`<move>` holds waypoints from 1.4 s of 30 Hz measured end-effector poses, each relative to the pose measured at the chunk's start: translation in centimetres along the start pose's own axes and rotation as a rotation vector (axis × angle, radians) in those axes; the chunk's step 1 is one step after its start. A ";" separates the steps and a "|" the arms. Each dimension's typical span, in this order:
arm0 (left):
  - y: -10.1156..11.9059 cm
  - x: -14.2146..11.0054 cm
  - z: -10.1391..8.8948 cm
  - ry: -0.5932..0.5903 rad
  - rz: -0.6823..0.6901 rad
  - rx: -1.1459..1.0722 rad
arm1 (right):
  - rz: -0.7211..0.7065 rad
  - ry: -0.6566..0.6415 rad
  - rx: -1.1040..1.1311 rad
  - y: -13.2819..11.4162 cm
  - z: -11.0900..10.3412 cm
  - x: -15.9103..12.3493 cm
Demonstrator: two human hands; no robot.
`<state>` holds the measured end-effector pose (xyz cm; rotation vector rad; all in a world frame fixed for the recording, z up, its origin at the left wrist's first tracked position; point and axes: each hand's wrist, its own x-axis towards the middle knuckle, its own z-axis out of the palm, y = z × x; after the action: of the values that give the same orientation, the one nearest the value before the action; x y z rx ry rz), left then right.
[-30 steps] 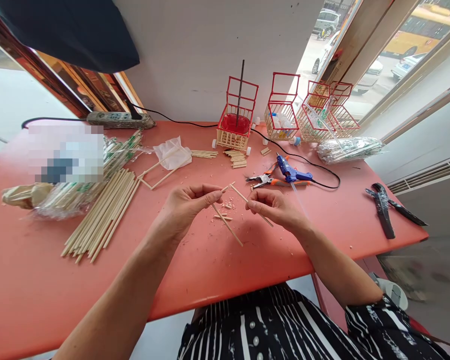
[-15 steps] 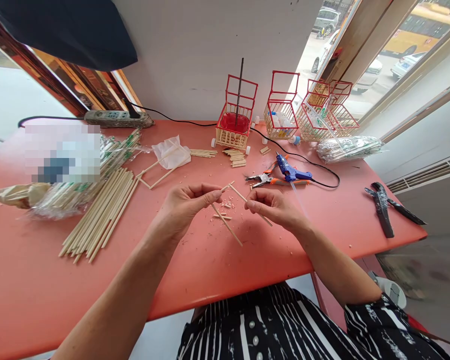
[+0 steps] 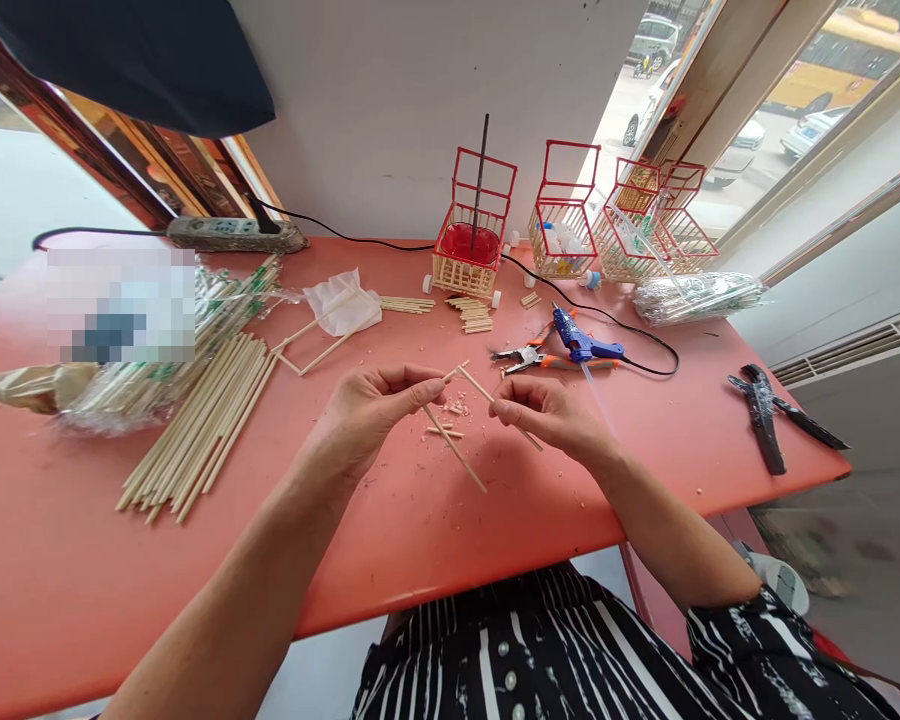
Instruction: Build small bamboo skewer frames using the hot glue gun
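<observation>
My left hand (image 3: 367,412) pinches a thin wooden stick (image 3: 457,461) that slants down toward me. My right hand (image 3: 551,412) pinches a second wooden stick (image 3: 477,384), and the two sticks meet at their far ends above the red table (image 3: 435,520). Small stick offcuts (image 3: 447,433) and shavings lie on the table under my hands.
A bundle of long sticks (image 3: 202,425) and bagged sticks (image 3: 150,385) lie to the left. Pliers (image 3: 523,356) and a blue glue gun (image 3: 581,345) sit behind my hands. Red-framed stick baskets (image 3: 474,245) line the wall. Black cutters (image 3: 766,420) rest at the right edge.
</observation>
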<state>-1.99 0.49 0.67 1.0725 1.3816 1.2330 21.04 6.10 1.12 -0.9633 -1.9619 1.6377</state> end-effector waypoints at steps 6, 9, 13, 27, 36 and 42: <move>0.2 -0.1 0.1 0.002 0.001 -0.007 | -0.015 -0.004 0.015 0.1 0.1 0.0; 0.3 -0.1 0.1 0.010 0.001 0.006 | -0.015 -0.013 0.016 0.1 0.1 -0.1; 0.3 -0.1 0.2 0.011 -0.001 0.013 | -0.009 -0.018 0.008 -0.1 0.1 -0.1; 0.5 -0.2 0.3 0.003 -0.002 -0.003 | -0.015 -0.038 0.023 0.1 0.0 -0.1; 0.3 -0.2 0.3 0.001 0.001 -0.019 | -0.027 -0.042 0.022 -0.2 0.1 -0.1; 0.1 -0.1 0.2 -0.005 0.015 -0.010 | -0.029 -0.040 0.018 0.1 0.1 0.0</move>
<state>-1.75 0.44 0.75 1.0805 1.3645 1.2456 20.95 6.02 1.00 -0.8975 -1.9751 1.6681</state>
